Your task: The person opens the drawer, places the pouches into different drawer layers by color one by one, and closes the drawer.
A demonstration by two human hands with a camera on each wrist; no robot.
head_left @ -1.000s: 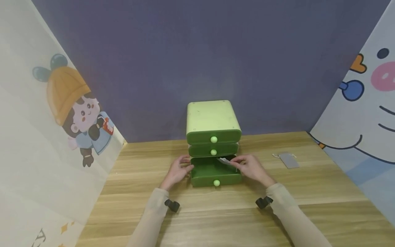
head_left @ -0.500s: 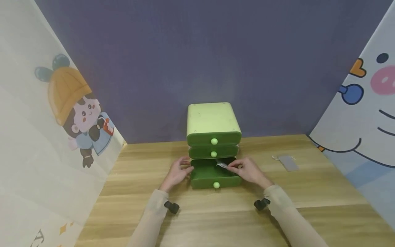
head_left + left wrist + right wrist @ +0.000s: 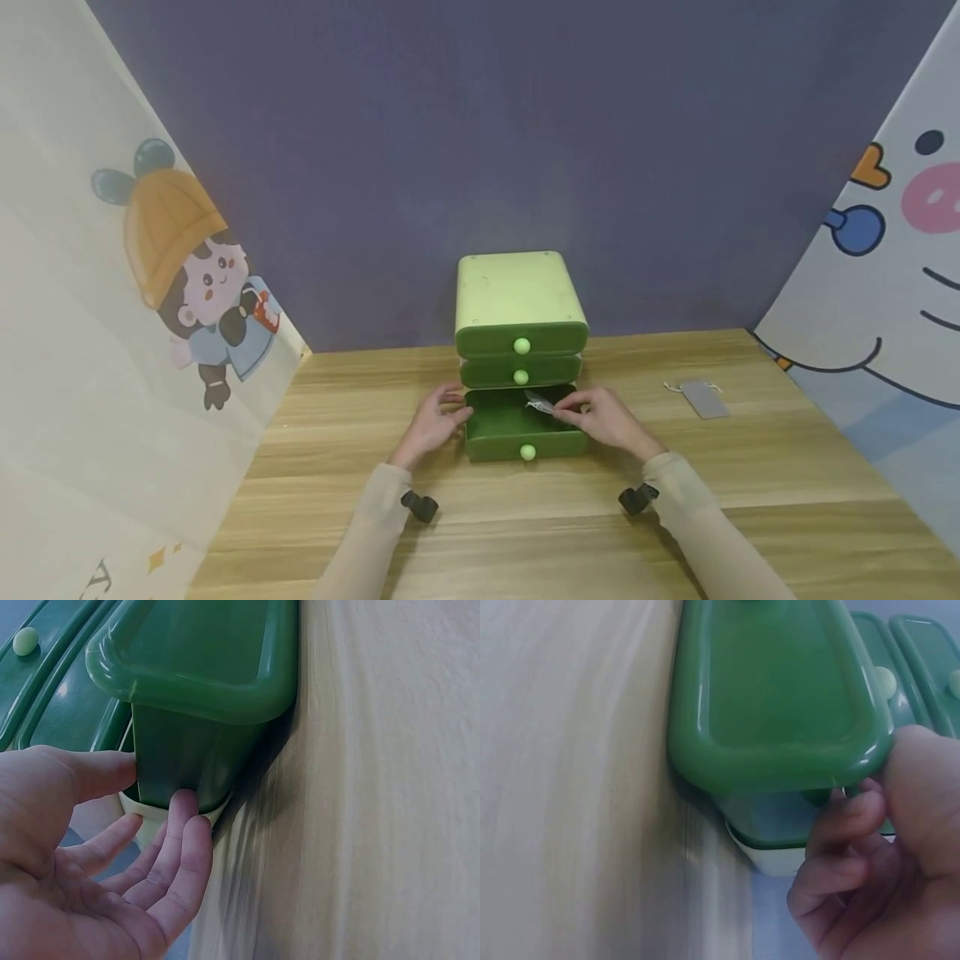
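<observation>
A small chest of drawers [image 3: 521,287] with a pale green body and dark green fronts stands on the table, its bottom drawer [image 3: 491,425] pulled out. My right hand [image 3: 606,419] reaches over that drawer's right side and pinches a small grey drawstring pouch [image 3: 538,403] with white cords, held inside the drawer. In the right wrist view the drawer front [image 3: 780,697] hides the pouch. My left hand [image 3: 433,423] lies along the drawer's left side; in the left wrist view its thumb and loosely bent fingers [image 3: 191,855] touch the drawer wall and the chest's edge.
Another grey drawstring pouch [image 3: 705,400] lies flat on the wooden table [image 3: 525,533], right of the chest. Two upper drawers, the top one [image 3: 487,341] and the middle one [image 3: 487,372], are pushed in further. A purple wall [image 3: 517,125] rises behind.
My right hand has shifted slightly left with the pinched pouch, deeper over the open drawer. My left hand has stayed by the drawer's left side.
</observation>
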